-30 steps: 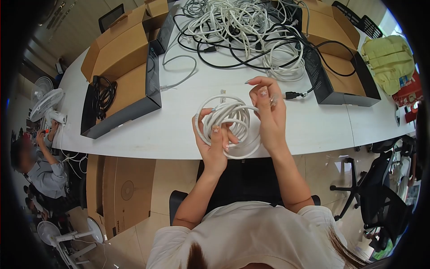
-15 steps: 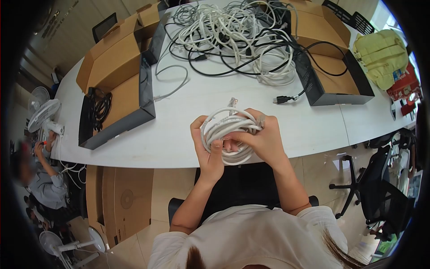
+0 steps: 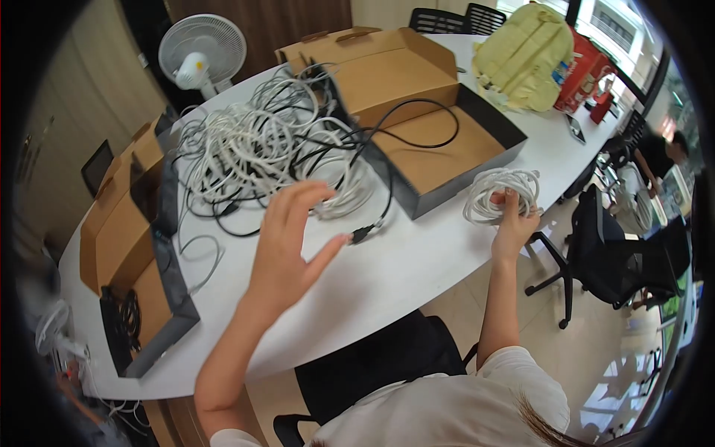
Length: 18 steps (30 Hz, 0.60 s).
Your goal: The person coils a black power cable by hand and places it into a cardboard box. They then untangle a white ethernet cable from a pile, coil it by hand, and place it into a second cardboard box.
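Note:
My right hand (image 3: pixel 516 227) grips a coiled white network cable (image 3: pixel 488 195), held out to the right near the table's edge, just past the corner of a box. Fingers apart and empty, my left hand (image 3: pixel 283 249) hovers over the table in front of the cable pile. Close beyond its thumb lies a black plug (image 3: pixel 362 234) on the end of a black cable. The tangled pile of white, grey and black cables (image 3: pixel 238 145) covers the table's far middle.
An open cardboard box with dark sides (image 3: pixel 428 175) stands right of the pile, a black cable looping over it. Another open box (image 3: pixel 134 257) at left holds a bundled black cable (image 3: pixel 128 316). A yellow backpack (image 3: pixel 525 59), red bag (image 3: pixel 585 74) and phone (image 3: pixel 574 127) sit at far right.
My view has turned to the right. My right hand has carried the coiled cable out to the right, while my left hand has let go of it and opened.

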Each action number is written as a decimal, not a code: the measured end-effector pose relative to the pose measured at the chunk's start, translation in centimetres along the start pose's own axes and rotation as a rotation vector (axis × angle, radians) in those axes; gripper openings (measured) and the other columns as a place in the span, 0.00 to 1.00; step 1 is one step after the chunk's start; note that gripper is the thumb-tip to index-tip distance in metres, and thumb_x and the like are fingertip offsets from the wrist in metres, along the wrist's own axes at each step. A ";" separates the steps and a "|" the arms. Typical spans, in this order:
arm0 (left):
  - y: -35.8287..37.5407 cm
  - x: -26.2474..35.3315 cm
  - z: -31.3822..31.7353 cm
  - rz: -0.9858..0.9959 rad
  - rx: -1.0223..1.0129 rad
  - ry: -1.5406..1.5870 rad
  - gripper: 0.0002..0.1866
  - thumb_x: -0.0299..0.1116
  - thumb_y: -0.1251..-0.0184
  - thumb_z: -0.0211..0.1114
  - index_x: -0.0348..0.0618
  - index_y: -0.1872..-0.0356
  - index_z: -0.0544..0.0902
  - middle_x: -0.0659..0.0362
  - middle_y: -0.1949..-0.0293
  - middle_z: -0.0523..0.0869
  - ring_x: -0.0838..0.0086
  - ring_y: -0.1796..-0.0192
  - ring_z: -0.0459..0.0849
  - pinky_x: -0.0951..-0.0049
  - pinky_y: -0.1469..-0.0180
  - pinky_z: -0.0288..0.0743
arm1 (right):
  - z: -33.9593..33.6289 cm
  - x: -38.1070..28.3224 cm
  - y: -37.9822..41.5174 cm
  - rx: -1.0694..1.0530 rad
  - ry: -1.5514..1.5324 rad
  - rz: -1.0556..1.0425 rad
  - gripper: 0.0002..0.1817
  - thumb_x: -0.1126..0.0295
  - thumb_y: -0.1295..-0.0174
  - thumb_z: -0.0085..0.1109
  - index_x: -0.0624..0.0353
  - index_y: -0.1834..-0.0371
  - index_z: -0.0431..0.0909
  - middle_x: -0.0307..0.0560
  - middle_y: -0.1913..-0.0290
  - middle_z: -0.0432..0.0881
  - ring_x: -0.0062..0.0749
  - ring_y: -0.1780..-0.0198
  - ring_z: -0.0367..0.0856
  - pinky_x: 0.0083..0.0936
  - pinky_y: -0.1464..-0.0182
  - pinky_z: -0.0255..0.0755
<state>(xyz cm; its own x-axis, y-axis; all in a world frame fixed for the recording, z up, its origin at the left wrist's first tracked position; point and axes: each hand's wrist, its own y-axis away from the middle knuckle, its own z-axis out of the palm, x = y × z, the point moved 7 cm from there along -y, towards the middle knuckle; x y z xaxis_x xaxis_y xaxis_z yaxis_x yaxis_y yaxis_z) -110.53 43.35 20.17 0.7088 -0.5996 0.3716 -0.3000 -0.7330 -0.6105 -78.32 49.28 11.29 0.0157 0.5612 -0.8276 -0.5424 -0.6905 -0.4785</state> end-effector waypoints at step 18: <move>-13.9 -8.1 10.0 0.009 -0.077 -0.259 0.14 0.31 0.44 0.63 0.46 0.57 0.73 0.56 0.69 0.84 0.60 0.64 0.83 0.59 0.62 0.75 | -0.9 6.8 -7.1 -0.328 0.034 0.074 0.10 0.73 0.39 0.58 0.66 0.57 0.77 0.38 0.66 0.81 0.17 0.65 0.76 0.16 0.61 0.70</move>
<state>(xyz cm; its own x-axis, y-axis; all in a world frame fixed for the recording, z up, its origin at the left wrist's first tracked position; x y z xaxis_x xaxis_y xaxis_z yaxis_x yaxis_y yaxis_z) -105.74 61.54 18.67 0.8425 -0.5116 0.1689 -0.3480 -0.7561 -0.5543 -73.58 57.60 8.83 0.0176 0.4925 -0.8701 -0.2443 -0.8418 -0.4814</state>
